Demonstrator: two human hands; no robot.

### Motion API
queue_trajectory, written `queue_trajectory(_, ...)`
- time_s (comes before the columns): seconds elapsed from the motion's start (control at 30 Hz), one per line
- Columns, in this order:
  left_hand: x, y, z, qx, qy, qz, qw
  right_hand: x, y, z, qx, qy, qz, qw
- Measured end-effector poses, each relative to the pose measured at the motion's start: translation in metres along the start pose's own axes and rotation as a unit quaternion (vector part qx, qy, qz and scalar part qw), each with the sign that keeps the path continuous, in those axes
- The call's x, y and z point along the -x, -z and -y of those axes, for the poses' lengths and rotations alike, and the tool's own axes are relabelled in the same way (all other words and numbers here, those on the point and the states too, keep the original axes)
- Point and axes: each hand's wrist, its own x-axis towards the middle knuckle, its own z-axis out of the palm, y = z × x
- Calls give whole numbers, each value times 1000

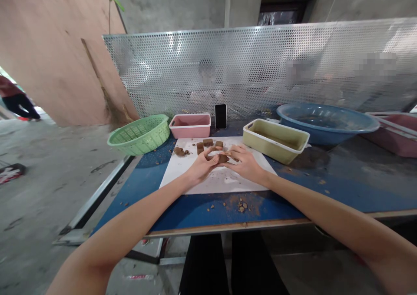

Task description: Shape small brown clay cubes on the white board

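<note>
Between my two hands is a lump of brown clay (223,158), partly hidden by the fingers. My left hand (203,164) grips it from the left, thumb lying along its near side. From the right, the bent fingers of my right hand (243,159) close on the same lump. Both hands are over a white sheet (208,187) on the blue table. Just beyond them sit small brown clay blocks (207,143), several in number. A rough clay lump (179,151) with crumbs lies at the sheet's left side.
A green basket (141,135), pink bin (191,125) and upright phone (220,116) stand along the back. To the right are a yellow-green bin (276,140) and blue basin (327,119). Perforated metal panel (241,69) rises behind. Clay crumbs (241,206) lie near the front edge.
</note>
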Motion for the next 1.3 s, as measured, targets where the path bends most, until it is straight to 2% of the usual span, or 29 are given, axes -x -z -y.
queue_trajectory(0.27, -2, 1, 3, -4, 5, -5, 1000, 0, -2, 4, 32, -16, 28, 999)
queue_trajectory(0.53, 0, 2, 3, -18, 15, 15, 1000, 2, -4, 6, 16, -8, 10, 1000)
queue_trajectory(0.87, -1, 1, 3, -2, 20, 0, 1000, 0, -1, 9, 40, -26, 49, 998)
queue_trajectory(0.93, -1, 1, 3, 3, 21, 0, 1000, 0, 0, 10, 43, -31, 43, 998)
queue_trajectory(1.13, -1, 2, -1, 10, 11, -11, 1000, 0, -3, 10, 53, -103, -20, 993)
queue_trajectory(1.3, -2, 1, -6, 28, 24, -17, 999, 0, -4, 9, 47, -87, -13, 995)
